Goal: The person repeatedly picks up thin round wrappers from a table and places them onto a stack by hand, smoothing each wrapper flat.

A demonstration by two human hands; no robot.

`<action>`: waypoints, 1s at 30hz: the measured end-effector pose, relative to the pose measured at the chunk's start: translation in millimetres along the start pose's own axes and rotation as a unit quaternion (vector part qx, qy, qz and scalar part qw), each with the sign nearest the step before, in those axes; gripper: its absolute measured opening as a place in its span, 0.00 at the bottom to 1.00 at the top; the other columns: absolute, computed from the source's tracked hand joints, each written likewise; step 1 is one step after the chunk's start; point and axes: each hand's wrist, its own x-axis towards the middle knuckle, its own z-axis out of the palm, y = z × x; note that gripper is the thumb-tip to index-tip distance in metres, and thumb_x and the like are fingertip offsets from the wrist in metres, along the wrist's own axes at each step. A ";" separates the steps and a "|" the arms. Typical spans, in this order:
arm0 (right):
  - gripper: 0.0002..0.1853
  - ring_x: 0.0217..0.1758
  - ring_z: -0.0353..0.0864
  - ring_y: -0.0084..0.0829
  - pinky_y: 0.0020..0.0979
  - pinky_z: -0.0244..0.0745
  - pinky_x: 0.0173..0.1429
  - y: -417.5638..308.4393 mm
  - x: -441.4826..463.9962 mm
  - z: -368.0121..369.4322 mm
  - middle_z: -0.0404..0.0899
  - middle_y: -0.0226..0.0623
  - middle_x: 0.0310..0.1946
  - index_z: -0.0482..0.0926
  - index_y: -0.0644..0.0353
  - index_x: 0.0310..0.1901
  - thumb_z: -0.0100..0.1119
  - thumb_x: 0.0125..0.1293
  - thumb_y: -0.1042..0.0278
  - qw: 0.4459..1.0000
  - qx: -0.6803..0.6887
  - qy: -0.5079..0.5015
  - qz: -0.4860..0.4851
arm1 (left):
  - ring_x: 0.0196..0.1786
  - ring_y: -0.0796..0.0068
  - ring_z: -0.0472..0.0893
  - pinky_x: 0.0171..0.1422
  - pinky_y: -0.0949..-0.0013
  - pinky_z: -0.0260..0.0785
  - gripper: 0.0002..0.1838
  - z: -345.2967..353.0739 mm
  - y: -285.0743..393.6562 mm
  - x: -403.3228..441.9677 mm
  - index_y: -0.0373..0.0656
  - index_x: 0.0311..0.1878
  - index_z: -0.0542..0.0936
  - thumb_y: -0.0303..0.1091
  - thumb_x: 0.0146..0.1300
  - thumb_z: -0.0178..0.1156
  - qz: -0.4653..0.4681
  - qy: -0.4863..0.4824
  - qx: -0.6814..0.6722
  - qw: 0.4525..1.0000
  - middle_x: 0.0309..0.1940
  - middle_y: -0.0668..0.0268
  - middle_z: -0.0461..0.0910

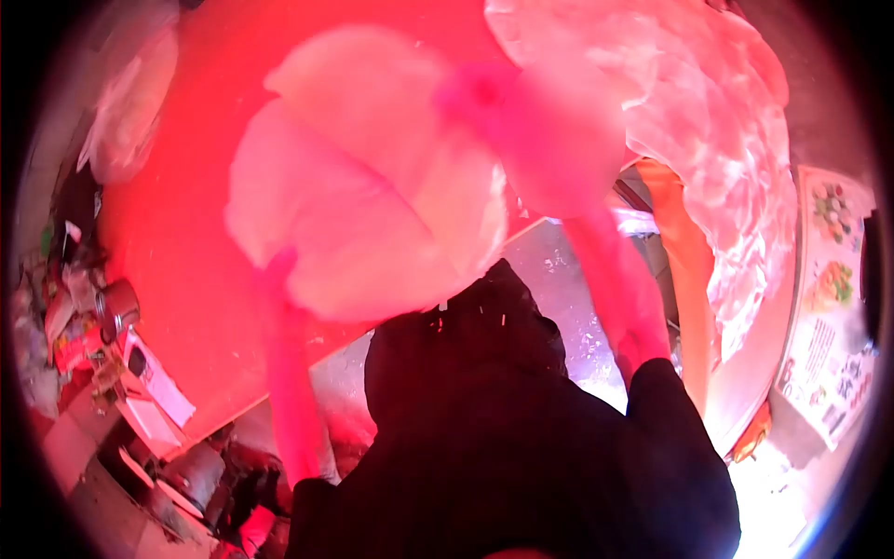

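A pale, thin round sheet (345, 214) that looks like dough lies on the red table, with creases or overlapping edges across it. My left hand (279, 265) is at its lower left edge, the thumb over the rim and the other fingers hidden. Over the sheet's upper right side is my right hand (477, 98), its fingers smeared by motion. A blurred, round pinkish patch (563, 144) covers my right wrist and forearm; what it is I cannot make out. Strong red light tints everything.
A wide heap of crumpled, shiny pale sheeting (703, 140) spreads along the right. Clear plastic (135, 102) lies at the far left. Cluttered containers (118, 307) and boxes (154, 382) stand by the left table edge. A printed food poster (829, 298) is at the right.
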 end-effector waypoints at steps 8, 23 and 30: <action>0.14 0.35 0.84 0.24 0.25 0.79 0.41 33.9 -69.9 -185.9 0.86 0.32 0.36 0.86 0.66 0.49 0.67 0.70 0.64 0.964 0.139 0.213 0.072 | 0.49 0.67 0.84 0.48 0.62 0.82 0.23 -49.6 22.9 -0.5 0.35 0.63 0.76 0.33 0.69 0.67 -0.002 -0.067 -0.004 0.998 0.48 0.61 0.83; 0.24 0.44 0.87 0.34 0.33 0.82 0.49 -19.6 -37.8 181.0 0.88 0.43 0.43 0.83 0.63 0.56 0.74 0.62 0.58 0.988 0.131 -0.077 -0.036 | 0.49 0.67 0.84 0.49 0.62 0.82 0.22 -13.9 21.7 -10.6 0.35 0.63 0.77 0.32 0.69 0.67 0.023 0.000 0.019 1.000 0.48 0.61 0.83; 0.18 0.39 0.84 0.26 0.28 0.79 0.42 -22.7 -16.5 173.1 0.86 0.36 0.37 0.84 0.67 0.51 0.74 0.61 0.69 0.915 0.303 -0.206 0.168 | 0.49 0.67 0.84 0.49 0.62 0.82 0.22 -16.4 25.8 14.3 0.35 0.63 0.77 0.32 0.68 0.67 0.041 0.085 0.008 0.996 0.48 0.60 0.83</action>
